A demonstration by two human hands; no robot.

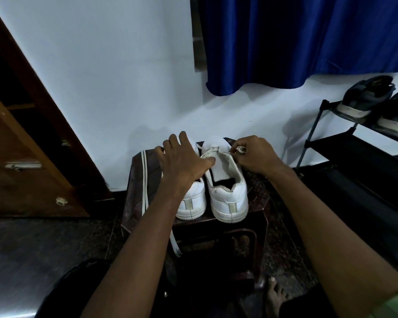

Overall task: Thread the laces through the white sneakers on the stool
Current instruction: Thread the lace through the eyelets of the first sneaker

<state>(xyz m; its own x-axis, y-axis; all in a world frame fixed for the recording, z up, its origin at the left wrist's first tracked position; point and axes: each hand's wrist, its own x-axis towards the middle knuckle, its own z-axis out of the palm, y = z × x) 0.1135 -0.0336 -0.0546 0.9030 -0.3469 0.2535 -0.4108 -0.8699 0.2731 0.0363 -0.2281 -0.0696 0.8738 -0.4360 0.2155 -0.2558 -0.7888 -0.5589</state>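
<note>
While both white sneakers stand heel-toward-me on the dark stool [260, 198], I have the lacing of the right-hand sneaker [228, 191] in progress near its toe end, at twelve o'clock from the heel tab. My right hand [255, 154] has its grip clamped on the lace [213, 152], fingers curled and pinching a bunched length of it at roughly three o'clock of the eyelet rows. My left hand [184, 157] is spread, fingers apart and straight, lying across the left-hand sneaker [193, 200] with the thumb reaching toward the lace crossing at nine o'clock of the tongue; whether the thumb actually presses the lace I cannot tell. A second lace [144, 180] lies loose along the stool's left edge, at nine o'clock of the pair, its ends hanging off the near side; that sneaker appears not yet laced. Assessment: only the lowest eyelets look threaded, so most of the task remains. To do this step well, I judge the lace should be kept flat and untwisted, the tip fed fully through before pulling, and both ends evened. Steadying the shoe with the left hand should prevent it sliding on the stool. Risk noted: dim light makes eyelets hard to distinguish.
</note>
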